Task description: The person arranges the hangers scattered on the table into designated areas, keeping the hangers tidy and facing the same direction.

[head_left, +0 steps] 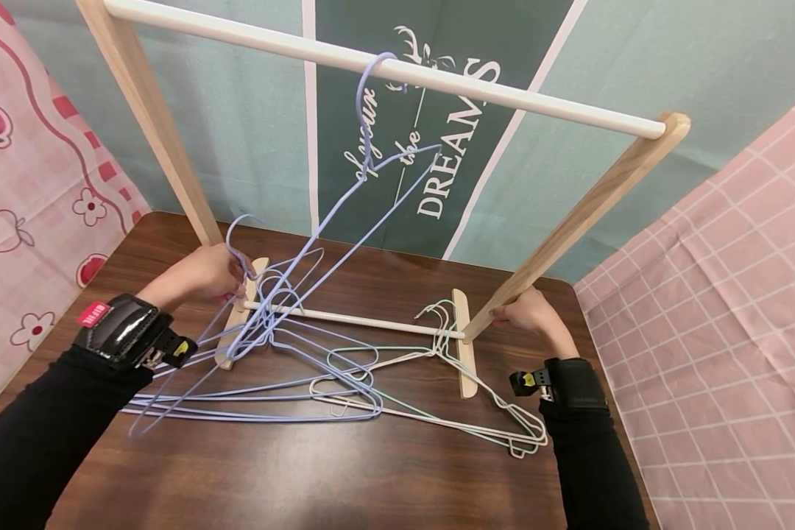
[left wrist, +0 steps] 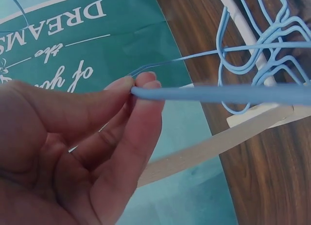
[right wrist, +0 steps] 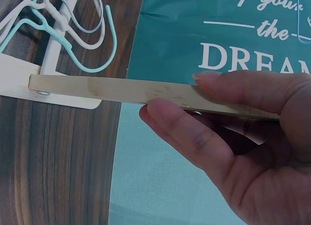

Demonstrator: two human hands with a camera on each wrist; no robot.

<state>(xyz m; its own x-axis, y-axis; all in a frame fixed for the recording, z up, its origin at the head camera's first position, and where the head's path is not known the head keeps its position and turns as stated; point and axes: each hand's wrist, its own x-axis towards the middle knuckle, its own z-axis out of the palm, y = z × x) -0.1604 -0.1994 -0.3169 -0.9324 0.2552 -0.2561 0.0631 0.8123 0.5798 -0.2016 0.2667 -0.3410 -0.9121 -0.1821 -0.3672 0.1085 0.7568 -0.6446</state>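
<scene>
My left hand (head_left: 215, 272) pinches a light blue clothes hanger (left wrist: 218, 95) between thumb and fingers, beside the rack's left post (head_left: 155, 125). The held hanger's hook rises above the hand in the head view. Another blue hanger (head_left: 360, 99) hangs tilted from the white top rail (head_left: 291, 46). On the other side, my right hand (head_left: 530, 313) holds the wooden right post (right wrist: 121, 88) low down, thumb on one face and fingers on the other. Several blue hangers (head_left: 258, 420) lie tangled around the rack's left foot.
White hangers (right wrist: 53, 11) and a mint green hanger (right wrist: 112, 45) lie by the right foot (head_left: 467, 368). A white lower bar (head_left: 351, 319) joins the two sides. The brown table (head_left: 305, 478) is backed by a green printed cloth (head_left: 503, 37), with pink cloths at both sides.
</scene>
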